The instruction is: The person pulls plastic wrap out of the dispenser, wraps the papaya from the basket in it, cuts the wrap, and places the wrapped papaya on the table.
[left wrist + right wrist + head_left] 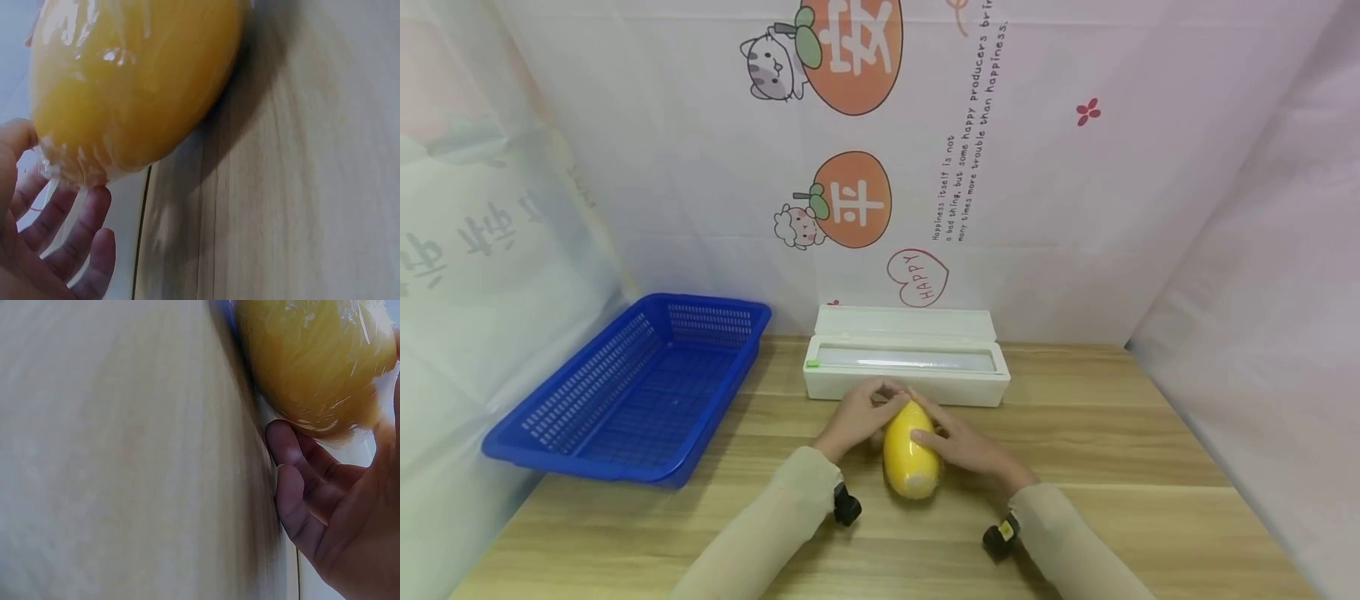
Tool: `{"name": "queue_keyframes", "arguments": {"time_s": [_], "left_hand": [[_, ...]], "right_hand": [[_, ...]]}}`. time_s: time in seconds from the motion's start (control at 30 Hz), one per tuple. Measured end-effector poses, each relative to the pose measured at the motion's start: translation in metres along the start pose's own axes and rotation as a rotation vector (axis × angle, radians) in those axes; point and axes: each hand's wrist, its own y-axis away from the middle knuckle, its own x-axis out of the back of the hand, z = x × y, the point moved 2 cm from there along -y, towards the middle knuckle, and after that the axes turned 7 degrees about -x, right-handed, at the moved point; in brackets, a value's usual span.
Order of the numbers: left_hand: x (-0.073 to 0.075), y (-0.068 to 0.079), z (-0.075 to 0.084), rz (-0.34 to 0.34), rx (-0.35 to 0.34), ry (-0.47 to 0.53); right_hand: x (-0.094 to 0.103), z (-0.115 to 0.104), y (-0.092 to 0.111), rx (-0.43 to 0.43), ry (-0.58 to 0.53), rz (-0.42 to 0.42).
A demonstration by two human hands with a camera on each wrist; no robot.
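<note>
A yellow oval melon (pixel 910 458) wrapped in clear cling film lies lengthwise on the wooden table, glossy with creases. My left hand (pixel 860 417) is at its far end; in the left wrist view the thumb and fingertips (pixel 94 200) pinch the gathered film there. From the other side my right hand (pixel 962 446) holds the melon, its thumb along the top. Bent fingers (pixel 290 487) curl by the far end in the right wrist view. Just beyond both hands sits a white cling film dispenser (pixel 910 387), its lid raised.
To the left stands a blue plastic basket (pixel 700 425) with slotted walls. Behind the dispenser hangs a white printed cloth (pixel 1037 200), and similar cloth closes off both sides. The wooden table (pixel 1075 433) extends to the right of the hands.
</note>
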Motion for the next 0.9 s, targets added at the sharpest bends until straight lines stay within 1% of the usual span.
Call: {"name": "queue_keyframes", "arguments": {"time_s": [0.1, 0.27, 0.37, 0.43, 0.53, 0.6, 0.67, 0.77, 0.83, 0.9], "left_hand": [[-0.001, -0.001, 0.003, 0.017, 0.000, -0.016], [-0.002, -0.001, 0.010, 0.043, -0.003, -0.072], [-0.001, 0.000, 0.016, 0.055, -0.021, -0.137], [0.001, 0.001, 0.020, 0.044, -0.039, -0.202], [0.002, 0.005, 0.027, -0.022, -0.071, -0.295], [0.004, 0.008, 0.029, -0.105, -0.081, -0.353], [0.005, 0.012, 0.033, -0.191, -0.087, -0.377], [0.006, 0.017, 0.038, -0.291, -0.100, -0.403], [0.006, 0.020, 0.042, -0.328, -0.123, -0.383], [0.005, 0.024, 0.044, -0.360, -0.127, -0.387]], "right_hand": [[0.000, 0.000, -0.001, 0.024, 0.010, -0.003], [0.000, 0.001, -0.001, 0.013, 0.004, 0.006], [0.000, 0.001, 0.000, 0.001, -0.003, 0.005], [0.000, 0.001, 0.000, -0.011, -0.005, 0.003], [0.000, 0.003, 0.000, -0.021, 0.004, 0.004], [0.000, 0.002, 0.001, -0.032, 0.005, 0.007], [0.001, 0.001, 0.001, -0.034, 0.000, 0.008], [0.001, -0.001, 0.001, -0.039, -0.008, 0.006], [0.002, -0.001, 0.001, -0.040, -0.005, 0.004], [0.002, 0.000, 0.001, -0.040, 0.002, 0.001]]}}
